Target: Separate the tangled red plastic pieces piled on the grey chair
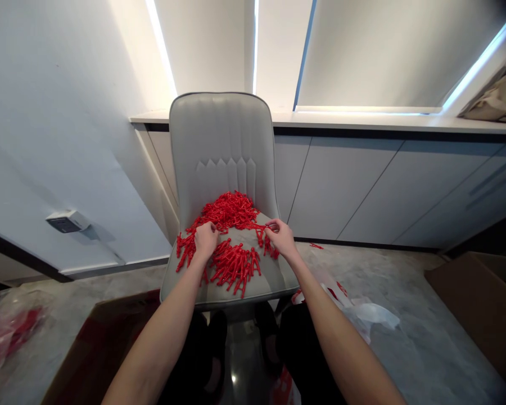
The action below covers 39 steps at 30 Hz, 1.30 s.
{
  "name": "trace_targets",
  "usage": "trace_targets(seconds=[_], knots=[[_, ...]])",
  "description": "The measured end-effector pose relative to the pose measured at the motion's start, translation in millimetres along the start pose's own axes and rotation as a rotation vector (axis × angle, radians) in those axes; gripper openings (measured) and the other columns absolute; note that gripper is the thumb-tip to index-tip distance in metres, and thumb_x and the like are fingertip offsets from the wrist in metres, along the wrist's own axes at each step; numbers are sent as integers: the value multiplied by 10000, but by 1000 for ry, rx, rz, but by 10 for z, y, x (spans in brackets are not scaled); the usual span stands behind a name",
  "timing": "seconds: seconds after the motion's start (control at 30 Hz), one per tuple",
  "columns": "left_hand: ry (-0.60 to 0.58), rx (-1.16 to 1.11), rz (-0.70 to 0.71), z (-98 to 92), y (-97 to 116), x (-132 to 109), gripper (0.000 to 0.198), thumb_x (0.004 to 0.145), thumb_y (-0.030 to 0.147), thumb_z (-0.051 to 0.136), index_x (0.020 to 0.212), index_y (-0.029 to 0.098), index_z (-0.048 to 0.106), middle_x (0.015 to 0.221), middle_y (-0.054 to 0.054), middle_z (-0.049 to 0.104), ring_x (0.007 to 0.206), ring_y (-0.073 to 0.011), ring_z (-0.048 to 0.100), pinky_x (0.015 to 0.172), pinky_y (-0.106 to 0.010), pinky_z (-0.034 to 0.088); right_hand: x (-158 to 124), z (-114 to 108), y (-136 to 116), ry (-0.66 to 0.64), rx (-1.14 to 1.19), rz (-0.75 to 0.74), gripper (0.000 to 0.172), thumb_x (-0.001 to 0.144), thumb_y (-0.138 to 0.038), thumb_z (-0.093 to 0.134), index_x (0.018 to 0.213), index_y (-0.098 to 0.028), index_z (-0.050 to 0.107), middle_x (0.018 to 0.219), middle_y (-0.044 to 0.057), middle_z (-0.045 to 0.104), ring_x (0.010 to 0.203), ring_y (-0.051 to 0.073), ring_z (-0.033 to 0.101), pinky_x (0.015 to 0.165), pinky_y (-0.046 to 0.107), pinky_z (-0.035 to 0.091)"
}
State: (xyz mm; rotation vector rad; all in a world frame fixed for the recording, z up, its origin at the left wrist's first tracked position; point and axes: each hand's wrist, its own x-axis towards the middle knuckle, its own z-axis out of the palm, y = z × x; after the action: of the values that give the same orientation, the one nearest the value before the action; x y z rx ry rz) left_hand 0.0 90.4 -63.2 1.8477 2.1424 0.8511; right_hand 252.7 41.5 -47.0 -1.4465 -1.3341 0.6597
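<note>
The right hand pinches a red plastic piece in its fingertips. The left hand lies curled on a heap of red plastic pieces (whether it grips any, I can't tell). The heap covers the seat of a grey chair, both arms reaching forward. Off left, a clear bag holds more red pieces, near a cardboard box.

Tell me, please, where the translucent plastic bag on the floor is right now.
In the head view, the plastic bag lies on the floor to the right of the grey chair, beside the person's right forearm.
</note>
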Motion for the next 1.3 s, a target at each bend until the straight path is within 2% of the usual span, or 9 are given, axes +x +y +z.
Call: trace_targets(seconds=[0.17,0.27,0.37,0.5,0.63,0.87,1.0,1.13,1.3], knots=[[120,-167,9,-97,91,5,169,818,190,583,930,174,709,905,-73,756,859,-197,707,860,-298,513,9,33,-47,12,36,4,232,733,-340,590,895,-193,665,812,34,694,717,183,627,692,297,481],[152,-376,28,-184,221,-65,154,781,208,625,905,167,707,876,-59,753,811,-175,702,822,-276,524,-5,87,-126,-21,53,23,223,729,-311,586,896,-190,671,784,26,694,649,169,608,641,285,471],[153,-651,65,-282,370,-199,183,729,235,683,896,166,710,832,-52,734,764,-175,683,747,-275,532,-22,154,-208,-66,52,16,206,731,-271,575,892,-197,681,755,14,695,619,162,599,622,279,460],[115,-795,102,-395,522,-407,271,729,243,693,983,148,708,776,-39,702,704,-159,648,694,-273,521,-45,231,-272,-78,88,-9,192,751,-271,575,892,-204,687,782,20,704,649,168,621,622,278,467],[102,-774,163,-472,594,-553,264,762,225,658,1004,154,734,796,-37,695,699,-149,616,674,-270,504,-68,291,-300,-134,129,-35,176,787,-285,559,876,-200,684,771,19,702,661,169,641,630,278,480],[172,-565,345,-543,584,-619,139,774,151,619,857,192,722,817,-20,704,708,-142,614,711,-276,493,-99,374,-371,-239,201,-75,150,793,-231,555,865,-180,677,773,12,695,627,142,651,641,268,501],[136,-488,358,-545,569,-631,79,759,142,631,787,194,684,757,-8,677,684,-144,604,683,-271,478,-123,399,-427,-266,261,-57,150,811,-231,542,869,-181,672,772,9,687,622,139,662,626,265,507],[52,-489,357,-545,584,-647,67,790,175,631,809,199,690,766,-6,696,687,-150,610,687,-275,478,-117,417,-422,-258,294,-42,142,814,-225,548,876,-177,666,799,20,697,623,139,672,637,273,526],[104,-508,366,-567,606,-652,69,830,186,620,838,198,687,840,-20,722,754,-161,635,739,-286,488,-94,444,-374,-259,334,-8,119,808,-227,572,872,-174,657,769,23,693,625,139,668,646,279,545]])
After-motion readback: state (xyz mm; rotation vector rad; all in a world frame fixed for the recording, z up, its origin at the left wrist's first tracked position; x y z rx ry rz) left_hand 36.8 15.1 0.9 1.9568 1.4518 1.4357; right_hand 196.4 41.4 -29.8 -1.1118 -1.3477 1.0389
